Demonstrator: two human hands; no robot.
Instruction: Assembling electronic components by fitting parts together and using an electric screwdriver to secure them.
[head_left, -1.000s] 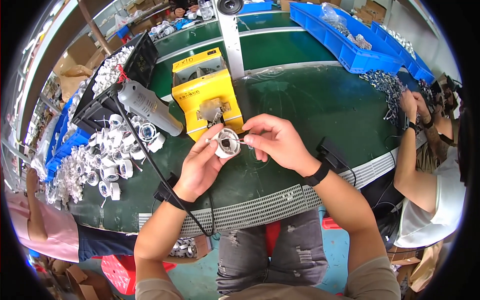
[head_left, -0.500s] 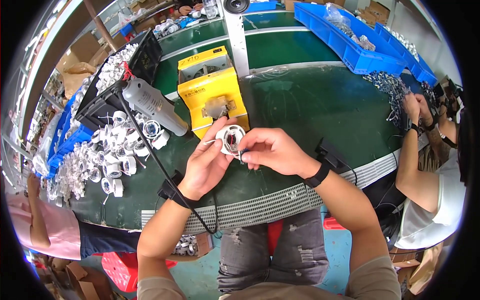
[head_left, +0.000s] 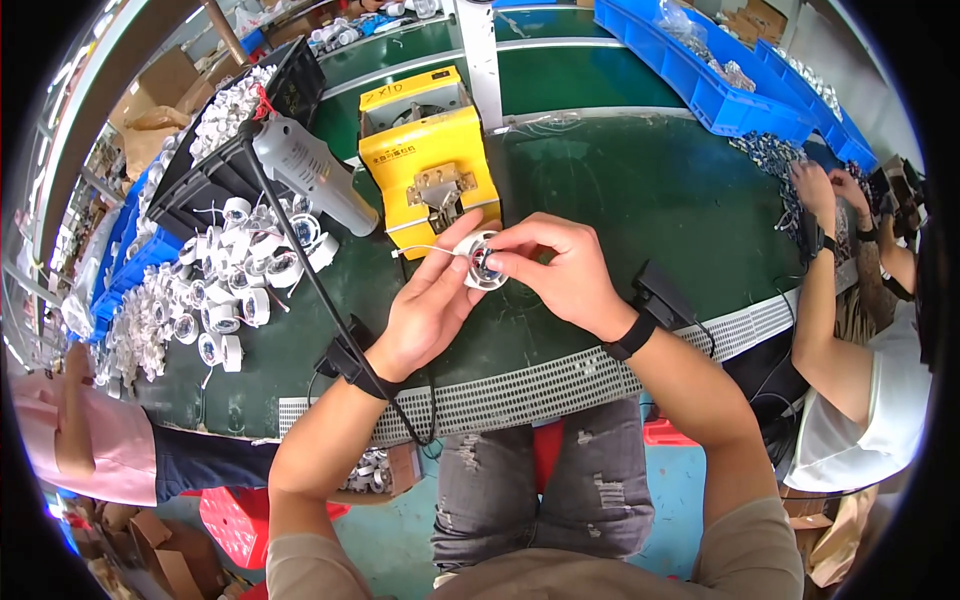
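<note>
My left hand [head_left: 425,312] is closed around a round white plastic housing [head_left: 488,281], with its open face turned up. A thin white wire with a small end [head_left: 420,249] sticks out to the left past my fingers. The thumb and forefinger of my right hand [head_left: 568,268] pinch a small dark part at the housing's opening. Red and dark bits show inside the housing, but my fingertips partly cover them. Just beyond my hands stands a yellow machine [head_left: 425,155] with a metal fixture [head_left: 443,192] on its front.
Left are a pile of wired white housings [head_left: 240,270], a grey cylindrical tool [head_left: 318,180] and a black crate [head_left: 300,85]. A dark cable [head_left: 320,290] crosses by my left forearm. Blue bins [head_left: 690,85] stand far right. A co-worker's hands [head_left: 818,190] handle small dark parts [head_left: 770,155].
My right fingers have brought the small dark part from beside the housing to its opening. Both hands have shifted slightly up and right, and the white wire now extends further left.
</note>
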